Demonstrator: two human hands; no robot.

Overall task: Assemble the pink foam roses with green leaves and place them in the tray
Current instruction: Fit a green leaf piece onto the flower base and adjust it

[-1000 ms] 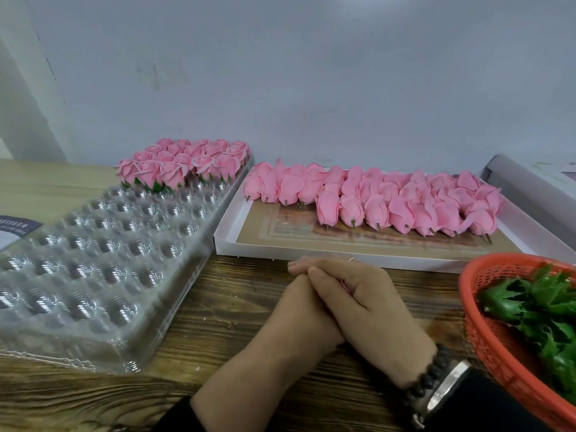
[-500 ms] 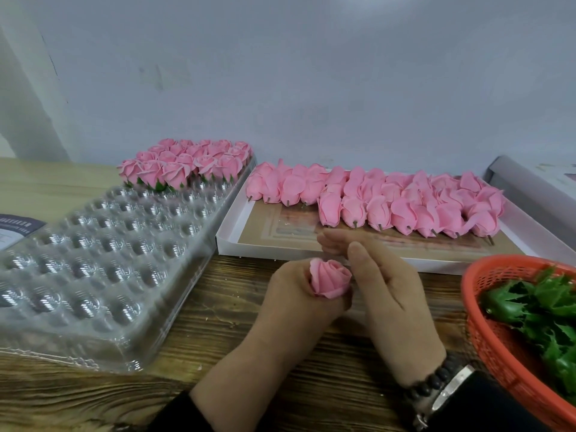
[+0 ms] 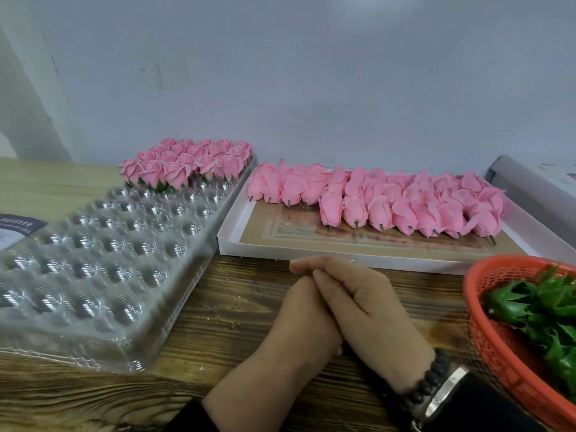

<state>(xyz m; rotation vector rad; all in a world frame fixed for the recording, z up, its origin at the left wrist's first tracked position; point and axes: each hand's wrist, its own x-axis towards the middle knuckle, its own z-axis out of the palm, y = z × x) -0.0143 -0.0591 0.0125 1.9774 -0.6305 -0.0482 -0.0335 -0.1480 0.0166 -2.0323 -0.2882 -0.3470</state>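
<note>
Since half a second ago the right hand [image 3: 371, 307] is closing back over the left hand [image 3: 302, 319], hiding the rose; whether either grips it, I cannot tell. Finished roses [image 3: 187, 163] are filling the clear tray's [image 3: 93, 275] far rows, keeping near cups free.

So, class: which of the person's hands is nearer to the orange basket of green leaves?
Right. The right hand lies over the left hand on the table, on the side towards the orange basket; the left hand sits further from it, towards the clear tray.
</note>
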